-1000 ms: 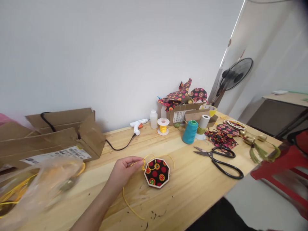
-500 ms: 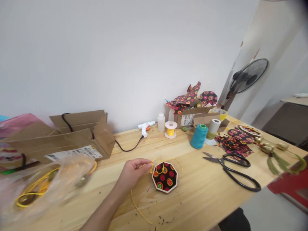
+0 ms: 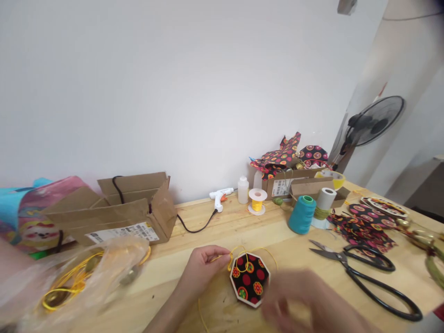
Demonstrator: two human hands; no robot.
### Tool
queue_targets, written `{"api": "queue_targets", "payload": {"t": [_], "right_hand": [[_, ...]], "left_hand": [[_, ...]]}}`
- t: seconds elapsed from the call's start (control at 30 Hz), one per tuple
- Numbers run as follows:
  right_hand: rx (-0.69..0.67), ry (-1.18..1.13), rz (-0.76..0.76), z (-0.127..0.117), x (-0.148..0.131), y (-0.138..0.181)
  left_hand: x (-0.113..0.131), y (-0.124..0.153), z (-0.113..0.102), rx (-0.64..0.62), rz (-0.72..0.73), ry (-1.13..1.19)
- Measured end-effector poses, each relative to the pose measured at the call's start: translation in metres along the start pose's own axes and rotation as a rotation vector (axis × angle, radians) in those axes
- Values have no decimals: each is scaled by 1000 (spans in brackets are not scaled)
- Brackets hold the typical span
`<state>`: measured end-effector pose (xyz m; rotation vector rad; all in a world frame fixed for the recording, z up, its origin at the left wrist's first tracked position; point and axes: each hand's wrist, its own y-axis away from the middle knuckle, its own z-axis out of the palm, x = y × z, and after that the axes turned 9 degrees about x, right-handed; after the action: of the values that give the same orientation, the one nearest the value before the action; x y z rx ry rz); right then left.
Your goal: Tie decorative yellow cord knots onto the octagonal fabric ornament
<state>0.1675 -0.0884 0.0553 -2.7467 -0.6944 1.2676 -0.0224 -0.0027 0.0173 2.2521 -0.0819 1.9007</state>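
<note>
My left hand (image 3: pixel 210 268) pinches a yellow cord (image 3: pixel 231 261) at the upper left edge of an octagonal piece (image 3: pixel 250 280). That piece has a pale rim and black fabric with red and orange prints, and it lies flat on the wooden table. The cord loops over its top, one end curving off to the right and another trailing below my left wrist. My right hand (image 3: pixel 301 298) is smeared by motion at the piece's lower right side; its fingers cannot be made out clearly. Large black-handled scissors (image 3: pixel 343 258) lie open to the right.
A teal thread cone (image 3: pixel 302 215), a yellow cord spool (image 3: pixel 257 203) and a white bottle (image 3: pixel 243 190) stand behind. A white glue gun (image 3: pixel 219 199) lies near the wall. Left are a cardboard box (image 3: pixel 114 213) and a plastic bag (image 3: pixel 114 259) with cords. Fabric scraps (image 3: pixel 360 233) lie right.
My right hand has come into view from the lower right, beside the octagonal piece. My left hand keeps its pinch on the cord. The whole view has shifted, so things sit lower and further right.
</note>
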Motion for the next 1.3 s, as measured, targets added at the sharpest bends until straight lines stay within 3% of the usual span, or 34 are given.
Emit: {"api": "queue_targets", "payload": {"t": [0.1,0.23,0.33,0.43,0.5,0.57,0.6,0.7,0.77,0.83,1.03,1.3], "right_hand": [[187,116,-130,-3,16,-50],[-115,175,-155,-7,36,-92],[-152,40,-118,-27,48,-99],[56,-16,-32,-46,63,-98],[354,60,-6,-46,72,-96],[585,160,-98,-34,76,-93],[591,177,-178,-24,75,-91],[378,96,-310,5,63,-85],[190,53,-262,18,55,-82],[100,7,-143,25,53,-81],[120,-209,145,29,61,-82],[262,15,42,26,54,-86]], "left_hand": [[1,0,0,-11,52,3],[-1,-1,-1,-16,42,-3],[-4,-2,-1,5,-24,35],[-8,-3,0,61,-78,59],[-11,-4,1,106,-104,68],[-13,-6,2,133,-119,75],[-14,-7,3,132,-120,73],[-14,-8,5,111,-101,64],[-13,-8,6,100,-89,62],[-11,-8,6,106,-108,74],[-5,-7,8,68,-128,93],[-2,-4,17,118,-21,96]]}}
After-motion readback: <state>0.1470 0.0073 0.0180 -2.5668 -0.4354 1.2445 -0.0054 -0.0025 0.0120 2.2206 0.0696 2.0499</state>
